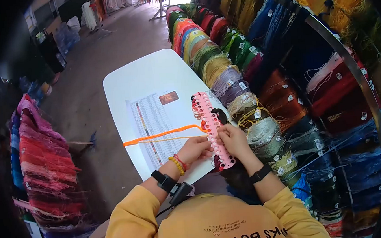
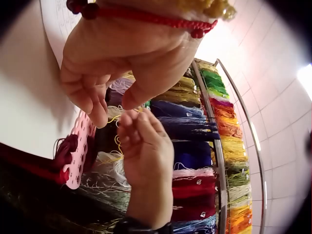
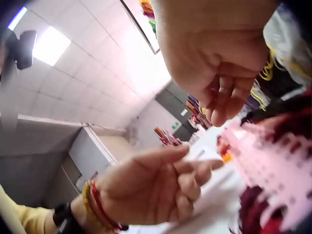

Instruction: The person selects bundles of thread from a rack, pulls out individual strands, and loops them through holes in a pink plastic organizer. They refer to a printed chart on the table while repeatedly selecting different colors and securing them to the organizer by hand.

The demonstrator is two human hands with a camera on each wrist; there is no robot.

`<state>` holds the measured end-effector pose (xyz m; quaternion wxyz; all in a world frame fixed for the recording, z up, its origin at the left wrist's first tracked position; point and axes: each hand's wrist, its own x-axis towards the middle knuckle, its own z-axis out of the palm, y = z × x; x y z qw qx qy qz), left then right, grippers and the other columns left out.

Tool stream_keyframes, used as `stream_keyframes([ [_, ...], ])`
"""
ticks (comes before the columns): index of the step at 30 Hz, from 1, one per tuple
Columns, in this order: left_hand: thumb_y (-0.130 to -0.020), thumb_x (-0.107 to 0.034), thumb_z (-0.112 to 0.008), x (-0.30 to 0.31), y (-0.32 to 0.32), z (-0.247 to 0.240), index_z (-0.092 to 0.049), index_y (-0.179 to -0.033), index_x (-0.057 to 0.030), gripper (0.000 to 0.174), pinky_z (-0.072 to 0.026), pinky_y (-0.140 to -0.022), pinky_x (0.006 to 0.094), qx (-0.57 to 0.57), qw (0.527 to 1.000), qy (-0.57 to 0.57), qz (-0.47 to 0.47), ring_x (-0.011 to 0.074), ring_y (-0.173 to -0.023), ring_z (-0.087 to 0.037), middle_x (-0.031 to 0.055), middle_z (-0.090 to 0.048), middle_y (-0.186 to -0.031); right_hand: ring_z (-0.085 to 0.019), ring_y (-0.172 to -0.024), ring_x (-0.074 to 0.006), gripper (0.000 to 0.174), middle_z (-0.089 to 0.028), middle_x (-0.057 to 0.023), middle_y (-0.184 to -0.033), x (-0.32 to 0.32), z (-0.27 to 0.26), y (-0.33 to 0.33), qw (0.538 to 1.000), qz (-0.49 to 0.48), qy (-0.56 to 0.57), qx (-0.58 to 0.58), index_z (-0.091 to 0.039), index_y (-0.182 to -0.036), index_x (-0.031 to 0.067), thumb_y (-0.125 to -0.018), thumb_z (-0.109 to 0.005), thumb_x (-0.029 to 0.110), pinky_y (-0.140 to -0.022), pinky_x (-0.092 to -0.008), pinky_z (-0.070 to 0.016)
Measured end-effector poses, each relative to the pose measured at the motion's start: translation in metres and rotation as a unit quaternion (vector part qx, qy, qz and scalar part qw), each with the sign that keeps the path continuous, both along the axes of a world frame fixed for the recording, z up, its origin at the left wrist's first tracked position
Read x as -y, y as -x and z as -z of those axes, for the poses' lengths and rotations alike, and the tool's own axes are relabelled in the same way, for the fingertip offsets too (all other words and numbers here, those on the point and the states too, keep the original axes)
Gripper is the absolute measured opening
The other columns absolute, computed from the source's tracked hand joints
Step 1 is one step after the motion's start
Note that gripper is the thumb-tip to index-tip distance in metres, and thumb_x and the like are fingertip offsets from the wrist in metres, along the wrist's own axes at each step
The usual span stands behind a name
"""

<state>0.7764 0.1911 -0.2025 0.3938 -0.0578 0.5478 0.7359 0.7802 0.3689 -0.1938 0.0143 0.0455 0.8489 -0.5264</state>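
A long pink board with rows of holes (image 1: pixel 215 137) (image 2: pixel 75 163) (image 3: pixel 273 170) lies along the white table's right edge, with red and dark thread looped at its sides. Orange thread (image 1: pixel 165 133) stretches left from the board across the paper; a thinner strand runs below it. Left of the board, the left hand (image 1: pixel 195 149) (image 2: pixel 129 58) (image 3: pixel 156 190) has its fingers loosely bent, thumb apart, nothing visible held. At the board's right edge, the right hand (image 1: pixel 235 141) (image 2: pixel 146 151) (image 3: pixel 214 63) has thumb and forefinger close together; whether thread is between them is hidden.
A printed chart (image 1: pixel 155 117) with a small picture (image 1: pixel 168 97) lies on the white table (image 1: pixel 141 71). Racks of coloured thread skeins (image 1: pixel 241 80) stand close on the right. Pink and red skeins (image 1: pixel 47 151) hang at the left.
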Motion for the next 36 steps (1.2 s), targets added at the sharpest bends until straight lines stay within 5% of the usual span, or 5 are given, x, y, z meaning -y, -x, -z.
stream_keyframes([
  [5,-0.088,-0.018,-0.051,-0.013,0.007,0.014,-0.052,-0.100,-0.0002,0.022,-0.0476,-0.055,0.0216,0.063,0.996,-0.041,-0.051,0.0111,-0.065,-0.059,0.0086,-0.060,-0.087,-0.059,-0.058,-0.0123,0.011,-0.061,-0.0079,-0.067,-0.008,0.019,-0.006,0.994,-0.005,-0.104,-0.024,-0.057,-0.085,-0.0011,-0.083,-0.054,0.010,-0.056,-0.0260,-0.0465],
  [9,-0.085,-0.013,-0.052,-0.018,0.009,0.011,-0.053,-0.097,-0.0016,0.017,-0.0467,-0.054,0.0226,0.010,0.999,0.010,-0.030,0.0125,-0.065,-0.059,0.0067,-0.059,-0.083,-0.059,-0.064,-0.0234,0.013,-0.060,-0.0121,-0.073,-0.001,0.019,-0.009,0.975,-0.013,-0.184,-0.121,-0.057,-0.086,0.0017,-0.081,-0.056,0.014,-0.060,-0.0320,-0.0455],
  [12,-0.083,-0.008,-0.052,-0.032,0.006,0.013,-0.052,-0.097,0.0004,0.016,-0.0483,-0.053,0.0230,-0.109,0.989,0.067,-0.069,0.0135,-0.064,-0.060,0.0068,-0.059,-0.080,-0.058,-0.067,-0.0277,0.012,-0.058,-0.0134,-0.077,-0.002,0.020,-0.009,0.976,-0.007,-0.165,-0.142,-0.057,-0.085,0.0028,-0.080,-0.056,0.014,-0.062,-0.0341,-0.0449],
  [30,-0.082,-0.006,-0.055,-0.033,0.012,0.019,-0.059,-0.082,0.0028,0.010,-0.0493,-0.053,0.0235,-0.164,0.977,0.128,-0.039,0.0119,-0.058,-0.059,0.0071,-0.061,-0.069,-0.057,-0.071,-0.0301,0.011,-0.053,-0.0134,-0.082,0.004,0.009,-0.018,0.975,-0.059,-0.158,-0.145,-0.055,-0.087,0.0049,-0.078,-0.058,0.009,-0.061,-0.0373,-0.0461],
  [36,-0.085,-0.010,-0.054,0.005,0.002,-0.018,-0.058,-0.089,-0.0029,0.009,-0.0480,-0.061,0.0196,0.003,0.982,-0.182,-0.057,0.0099,-0.067,-0.058,0.0049,-0.061,-0.080,-0.055,-0.071,-0.0311,0.008,-0.052,-0.0137,-0.083,-0.003,0.025,-0.015,0.934,-0.092,-0.246,-0.240,-0.054,-0.085,0.0041,-0.078,-0.056,0.007,-0.063,-0.0376,-0.0456],
])
